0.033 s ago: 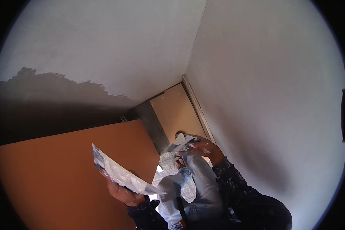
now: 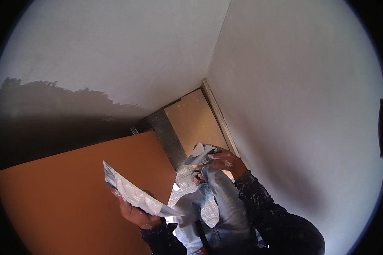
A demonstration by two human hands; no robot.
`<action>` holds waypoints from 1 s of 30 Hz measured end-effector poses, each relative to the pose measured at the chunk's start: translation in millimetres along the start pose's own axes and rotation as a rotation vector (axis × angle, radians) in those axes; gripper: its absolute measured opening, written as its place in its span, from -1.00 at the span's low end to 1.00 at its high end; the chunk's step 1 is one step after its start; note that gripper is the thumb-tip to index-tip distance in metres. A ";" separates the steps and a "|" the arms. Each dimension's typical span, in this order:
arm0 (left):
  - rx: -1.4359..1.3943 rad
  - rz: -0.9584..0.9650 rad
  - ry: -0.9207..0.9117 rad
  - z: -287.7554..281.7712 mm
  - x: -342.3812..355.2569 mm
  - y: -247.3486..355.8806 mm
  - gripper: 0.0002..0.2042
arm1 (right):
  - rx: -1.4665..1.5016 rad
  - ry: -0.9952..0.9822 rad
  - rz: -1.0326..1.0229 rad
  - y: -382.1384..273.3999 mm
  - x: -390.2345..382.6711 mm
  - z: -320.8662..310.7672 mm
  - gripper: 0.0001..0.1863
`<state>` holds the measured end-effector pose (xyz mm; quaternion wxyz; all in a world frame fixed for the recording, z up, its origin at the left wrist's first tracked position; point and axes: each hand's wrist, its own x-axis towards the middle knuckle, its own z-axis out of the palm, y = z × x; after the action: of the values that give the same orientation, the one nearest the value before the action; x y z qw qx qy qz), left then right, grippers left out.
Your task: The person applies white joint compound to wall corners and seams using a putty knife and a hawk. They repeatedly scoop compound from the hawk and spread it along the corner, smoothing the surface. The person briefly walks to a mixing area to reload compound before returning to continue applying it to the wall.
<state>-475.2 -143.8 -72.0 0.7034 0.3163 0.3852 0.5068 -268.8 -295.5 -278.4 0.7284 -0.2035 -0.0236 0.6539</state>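
My left hand (image 2: 134, 216) is closed on a wide metal filling blade (image 2: 108, 171), held tilted at the lower left. A thick layer of wet white putty (image 2: 134, 194) covers much of the blade's upper face. Near the middle, my right hand (image 2: 228, 161) grips a smaller putty knife (image 2: 195, 160) with a lump of white putty on it; the fingers hide its handle. White smears mark both hands. The two tools are apart, and neither touches a wall.
Ahead, the left wall (image 2: 127, 51) meets the right wall (image 2: 293, 85) in a corner. A dark, ragged-edged patch (image 2: 51, 100) marks the left wall. An orange-brown board (image 2: 81, 191) stands at lower left; a tan panel (image 2: 195, 117) lies by the corner. Grey paving (image 2: 183, 180) shows below.
My view has shifted slightly, so the dark patch sits farther left. My right hand and its putty knife appear a little higher. Both hands keep their grip.
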 end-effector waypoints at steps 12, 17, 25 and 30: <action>-0.300 -0.231 -0.091 -216.5 -4.4 -47.5 -0.65 | 0.169 0.226 -0.342 103.1 101.8 -95.3 -0.57; -0.312 -0.088 -0.332 -293.5 2.8 -33.0 -0.61 | 0.215 0.335 -0.509 153.3 138.3 -100.6 -0.61; 0.106 -0.034 -0.032 -224.1 25.6 -63.2 -0.74 | 0.296 0.338 -0.587 84.7 177.1 -90.2 -0.65; 0.034 -0.081 0.037 -200.6 38.8 -57.4 -0.74 | 0.220 0.441 -0.660 53.3 187.7 -78.6 -0.68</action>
<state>-613.9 -112.1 -229.5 0.7107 0.3030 0.4192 0.4769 -268.4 -132.5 -411.4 0.9040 -0.2410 0.1391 0.3245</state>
